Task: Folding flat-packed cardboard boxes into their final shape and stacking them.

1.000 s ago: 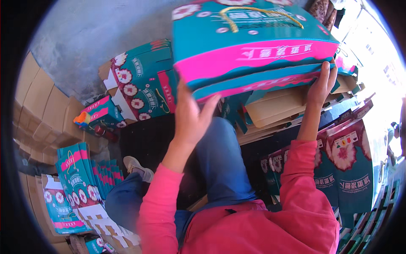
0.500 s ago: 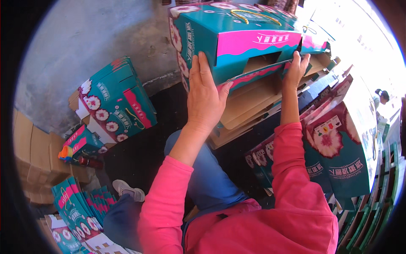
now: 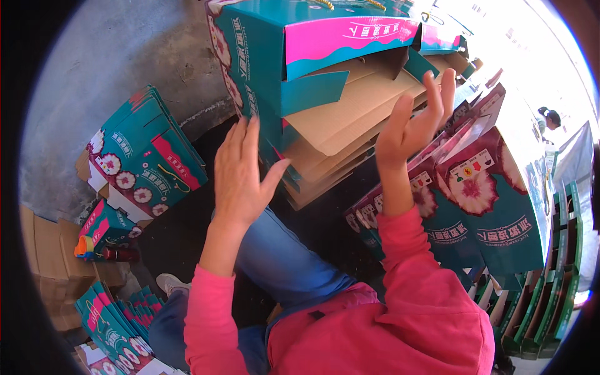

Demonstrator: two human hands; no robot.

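A teal carton (image 3: 259, 59) printed with pink bands and fruit slices lies in front of me, its near end unclosed. A small teal side flap (image 3: 315, 92) sticks out there, above a bare brown cardboard flap (image 3: 347, 119). My left hand (image 3: 240, 175) is open, fingers stretched, at the carton's lower left edge; whether it touches cannot be told. Raised before the right part of the opening is my right hand (image 3: 412, 125), fingers apart and holding nothing. Beneath the brown flap, more cardboard layers (image 3: 312, 190) are stacked, partly blurred.
Flattened teal cartons (image 3: 147, 153) lean against the grey wall (image 3: 125, 50) at left. Brown cardboard (image 3: 47, 250) and an orange tape roll (image 3: 84, 245) sit nearby. More printed cartons (image 3: 494, 206) stand at right, beside a row of green-edged cardboard (image 3: 550, 300). A person (image 3: 549, 119) is far right.
Both hands have let go of the pink-edged front flap they held up. My left hand is lower along the carton's side; my right hand is lifted off. The view has shifted slightly.
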